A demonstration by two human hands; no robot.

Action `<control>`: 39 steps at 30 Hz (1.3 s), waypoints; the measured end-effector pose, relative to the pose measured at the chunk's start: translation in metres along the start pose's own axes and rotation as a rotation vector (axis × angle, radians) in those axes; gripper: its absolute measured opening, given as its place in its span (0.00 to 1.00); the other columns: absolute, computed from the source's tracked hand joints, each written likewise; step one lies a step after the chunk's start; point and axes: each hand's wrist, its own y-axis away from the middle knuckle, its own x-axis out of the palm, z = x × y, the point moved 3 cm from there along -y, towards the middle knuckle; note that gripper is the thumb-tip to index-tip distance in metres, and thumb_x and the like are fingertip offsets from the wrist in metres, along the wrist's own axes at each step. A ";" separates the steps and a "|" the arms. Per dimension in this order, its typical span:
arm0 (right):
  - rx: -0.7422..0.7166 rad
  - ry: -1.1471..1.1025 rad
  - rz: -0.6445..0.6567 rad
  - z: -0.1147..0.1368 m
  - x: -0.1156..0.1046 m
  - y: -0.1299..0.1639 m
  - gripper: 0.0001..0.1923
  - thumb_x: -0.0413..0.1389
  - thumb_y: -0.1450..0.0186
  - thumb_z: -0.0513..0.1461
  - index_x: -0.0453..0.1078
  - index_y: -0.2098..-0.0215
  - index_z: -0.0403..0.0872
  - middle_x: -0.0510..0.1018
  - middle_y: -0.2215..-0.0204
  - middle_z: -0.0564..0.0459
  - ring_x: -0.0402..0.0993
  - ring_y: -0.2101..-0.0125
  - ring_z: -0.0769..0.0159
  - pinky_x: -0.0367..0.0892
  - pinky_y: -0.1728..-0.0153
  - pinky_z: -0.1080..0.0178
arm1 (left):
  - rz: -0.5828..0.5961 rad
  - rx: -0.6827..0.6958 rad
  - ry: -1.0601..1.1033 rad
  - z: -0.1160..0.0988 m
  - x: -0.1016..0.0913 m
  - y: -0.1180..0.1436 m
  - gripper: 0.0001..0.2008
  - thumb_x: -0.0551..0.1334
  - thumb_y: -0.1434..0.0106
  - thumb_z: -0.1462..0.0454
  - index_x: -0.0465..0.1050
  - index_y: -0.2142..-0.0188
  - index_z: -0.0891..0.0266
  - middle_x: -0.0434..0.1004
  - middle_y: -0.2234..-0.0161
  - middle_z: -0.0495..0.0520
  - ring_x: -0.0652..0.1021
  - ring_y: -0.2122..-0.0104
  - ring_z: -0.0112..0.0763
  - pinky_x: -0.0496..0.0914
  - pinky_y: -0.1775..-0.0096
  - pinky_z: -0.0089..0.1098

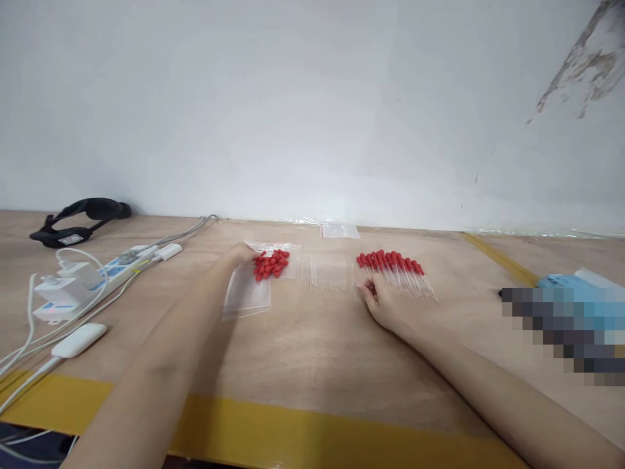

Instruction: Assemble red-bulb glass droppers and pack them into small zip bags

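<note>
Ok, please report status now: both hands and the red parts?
Left hand at loose red rubber bulbs. Right hand at assembled droppers, grip unclear. Bare glass tubes between.

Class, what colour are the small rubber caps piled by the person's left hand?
Red. The rubber caps show best in the head view, beside the left hand.

A loose heap of small red rubber caps (271, 264) lies on a clear plastic bag (247, 291) near the tabletop's far edge. Right of it, a row of bare glass tubes (326, 273) lies flat. Further right, assembled droppers with red bulbs (396, 271) lie side by side, bulbs towards the far edge.
</note>
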 end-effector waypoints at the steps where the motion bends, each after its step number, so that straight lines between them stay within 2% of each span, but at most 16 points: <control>1: -0.021 -0.014 0.001 0.000 0.001 0.000 0.09 0.44 0.37 0.43 0.61 0.67 0.47 0.72 0.75 0.50 0.69 0.74 0.63 0.61 0.72 0.62 | 0.005 -0.010 -0.005 0.001 0.000 0.000 0.12 0.66 0.57 0.59 0.67 0.85 0.63 0.70 0.85 0.48 0.73 0.78 0.31 0.64 0.77 0.26; 3: -0.073 -0.011 -0.005 0.003 0.002 0.002 0.10 0.45 0.37 0.43 0.63 0.63 0.47 0.73 0.74 0.50 0.69 0.73 0.63 0.62 0.71 0.62 | -0.026 -0.024 -0.022 0.001 -0.003 0.001 0.11 0.66 0.55 0.59 0.68 0.81 0.64 0.72 0.83 0.49 0.73 0.76 0.32 0.64 0.75 0.26; 6: -0.149 0.034 -0.001 0.009 -0.001 0.005 0.13 0.45 0.37 0.43 0.66 0.61 0.45 0.73 0.74 0.49 0.69 0.72 0.64 0.63 0.68 0.63 | -0.142 0.021 -0.017 -0.008 -0.011 0.011 0.09 0.61 0.47 0.59 0.71 0.73 0.65 0.75 0.73 0.54 0.74 0.69 0.35 0.66 0.69 0.29; 8: -0.183 0.055 0.012 0.014 -0.003 0.007 0.14 0.44 0.36 0.42 0.68 0.62 0.45 0.74 0.71 0.49 0.69 0.70 0.65 0.63 0.67 0.63 | -0.215 0.105 0.001 -0.020 -0.011 0.028 0.10 0.54 0.40 0.61 0.71 0.66 0.65 0.73 0.65 0.57 0.73 0.63 0.35 0.66 0.63 0.30; 10: -0.211 0.061 0.011 0.017 -0.003 0.009 0.14 0.43 0.35 0.42 0.69 0.62 0.46 0.74 0.69 0.49 0.69 0.69 0.66 0.62 0.66 0.63 | -0.241 0.207 0.021 -0.033 -0.003 0.055 0.11 0.51 0.39 0.63 0.70 0.62 0.63 0.70 0.60 0.56 0.72 0.59 0.32 0.65 0.59 0.28; 11: -0.226 0.061 0.007 0.019 -0.003 0.010 0.14 0.43 0.35 0.42 0.69 0.62 0.46 0.74 0.69 0.49 0.69 0.69 0.66 0.62 0.66 0.64 | -0.217 0.286 0.038 -0.040 0.005 0.072 0.10 0.53 0.40 0.63 0.70 0.63 0.62 0.70 0.60 0.54 0.72 0.60 0.31 0.66 0.59 0.27; 12: -0.238 0.061 0.003 0.020 -0.002 0.010 0.15 0.43 0.35 0.42 0.69 0.62 0.46 0.74 0.69 0.49 0.69 0.69 0.67 0.62 0.66 0.64 | -0.160 0.451 0.093 -0.049 0.015 0.090 0.09 0.54 0.40 0.64 0.70 0.64 0.63 0.70 0.61 0.55 0.72 0.60 0.31 0.66 0.60 0.28; 13: -0.248 0.060 -0.001 0.021 -0.001 0.011 0.15 0.43 0.35 0.42 0.70 0.62 0.46 0.74 0.70 0.50 0.69 0.70 0.67 0.62 0.66 0.64 | -0.085 0.576 0.153 -0.057 0.026 0.108 0.08 0.55 0.41 0.64 0.70 0.64 0.63 0.70 0.62 0.55 0.72 0.60 0.32 0.67 0.60 0.29; 14: -0.254 0.059 -0.003 0.023 0.001 0.012 0.14 0.44 0.35 0.42 0.70 0.63 0.46 0.74 0.70 0.50 0.69 0.70 0.67 0.61 0.66 0.64 | -0.005 0.642 0.211 -0.061 0.037 0.125 0.08 0.55 0.41 0.63 0.69 0.64 0.64 0.70 0.64 0.55 0.72 0.63 0.31 0.67 0.63 0.29; 16: -0.262 0.053 -0.007 0.026 0.002 0.014 0.14 0.45 0.35 0.42 0.70 0.64 0.47 0.74 0.71 0.51 0.69 0.70 0.68 0.60 0.65 0.63 | 0.154 0.649 0.323 -0.066 0.057 0.152 0.08 0.55 0.41 0.62 0.66 0.65 0.64 0.71 0.67 0.54 0.73 0.67 0.29 0.68 0.66 0.29; 18: -0.269 0.045 0.002 0.031 0.003 0.016 0.13 0.45 0.35 0.42 0.70 0.65 0.47 0.74 0.72 0.51 0.68 0.70 0.68 0.59 0.65 0.63 | 0.235 0.625 0.369 -0.066 0.071 0.168 0.08 0.55 0.41 0.62 0.65 0.64 0.64 0.71 0.70 0.52 0.72 0.71 0.28 0.67 0.69 0.28; 23: -0.290 0.074 0.029 0.039 0.004 0.018 0.12 0.47 0.36 0.41 0.70 0.68 0.47 0.75 0.75 0.54 0.67 0.73 0.70 0.56 0.67 0.64 | 0.312 0.655 0.426 -0.065 0.079 0.176 0.07 0.54 0.40 0.61 0.64 0.64 0.62 0.70 0.69 0.50 0.70 0.72 0.26 0.66 0.70 0.27; 30: -0.292 0.127 0.093 0.040 0.007 0.019 0.12 0.46 0.35 0.41 0.70 0.67 0.48 0.76 0.73 0.55 0.66 0.75 0.71 0.53 0.67 0.64 | 0.300 0.679 0.445 -0.069 0.075 0.180 0.07 0.54 0.39 0.61 0.64 0.65 0.62 0.70 0.69 0.49 0.70 0.73 0.25 0.65 0.69 0.27; 35: -0.259 0.144 0.098 0.047 0.002 0.018 0.14 0.46 0.36 0.41 0.70 0.71 0.47 0.75 0.77 0.55 0.65 0.76 0.71 0.53 0.68 0.64 | 0.322 0.660 0.442 -0.070 0.076 0.182 0.08 0.55 0.40 0.60 0.66 0.64 0.63 0.71 0.71 0.49 0.70 0.73 0.25 0.65 0.70 0.26; 39: -0.228 0.157 0.167 0.052 0.001 0.017 0.14 0.46 0.36 0.42 0.71 0.72 0.48 0.74 0.80 0.56 0.65 0.76 0.70 0.52 0.69 0.65 | 0.295 0.643 0.430 -0.067 0.078 0.180 0.10 0.55 0.40 0.59 0.68 0.67 0.63 0.70 0.74 0.48 0.69 0.76 0.24 0.64 0.72 0.26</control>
